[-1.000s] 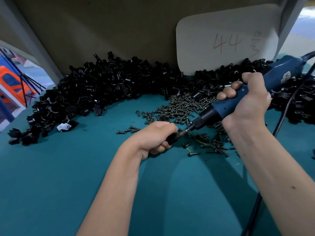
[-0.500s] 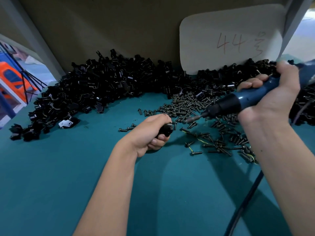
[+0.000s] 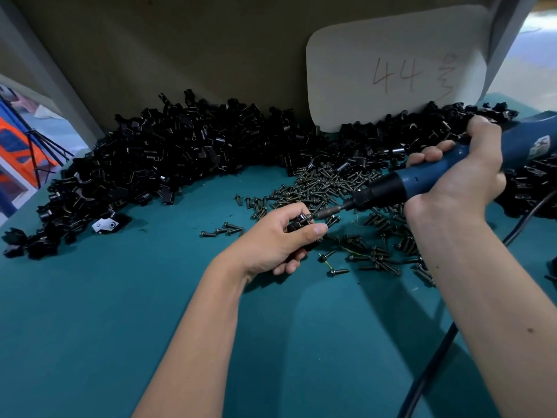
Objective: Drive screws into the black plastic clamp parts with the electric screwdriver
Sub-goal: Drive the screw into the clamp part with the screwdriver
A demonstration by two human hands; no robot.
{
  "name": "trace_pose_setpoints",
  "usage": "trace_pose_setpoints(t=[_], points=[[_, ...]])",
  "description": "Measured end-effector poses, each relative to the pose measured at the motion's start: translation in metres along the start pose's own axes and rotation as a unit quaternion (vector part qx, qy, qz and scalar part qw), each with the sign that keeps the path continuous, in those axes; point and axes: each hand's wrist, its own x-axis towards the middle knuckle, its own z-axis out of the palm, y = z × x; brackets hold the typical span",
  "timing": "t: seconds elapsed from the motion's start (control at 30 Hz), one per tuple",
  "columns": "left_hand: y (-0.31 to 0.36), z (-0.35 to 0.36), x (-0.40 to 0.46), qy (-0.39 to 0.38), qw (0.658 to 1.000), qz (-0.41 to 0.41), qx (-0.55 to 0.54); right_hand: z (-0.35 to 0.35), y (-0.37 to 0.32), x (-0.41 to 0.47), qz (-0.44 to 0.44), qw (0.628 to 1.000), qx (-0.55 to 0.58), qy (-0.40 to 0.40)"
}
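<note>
Left hand (image 3: 272, 239) is gripping a black clamp (image 3: 298, 225) just above the teal counter (image 3: 90, 312), thumb and fingers curled round it. Right hand (image 3: 461, 173) is gripping the blue screwdriver (image 3: 422, 179), its fingers wrapped round the barrel. The bit (image 3: 327, 211) is angling down-left and meeting a screw (image 3: 308, 218) at the clamp's top. Loose screws (image 3: 325, 182) are lying scattered behind and right of the clamp. A clamp pile (image 3: 168, 152) is banking along the back panel, below a card (image 3: 391, 67) marked 44.
</note>
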Motion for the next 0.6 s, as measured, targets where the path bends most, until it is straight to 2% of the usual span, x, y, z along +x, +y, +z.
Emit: trace_pose_setpoints(t=[0.37,0.53,0.6], points=[[-0.002,0.004,0.007,0.01,0.999,0.013,0.046,-0.001,0.001,0.0,0.011,1.0,-0.005,-0.017],[-0.005,0.009,0.011,0.1,0.977,0.067,0.178,-0.003,0.003,0.002,0.003,1.0,-0.007,-0.004],[-0.007,0.01,0.013,0.141,0.967,0.094,0.191,-0.003,0.003,0.003,0.002,1.0,-0.004,0.005]])
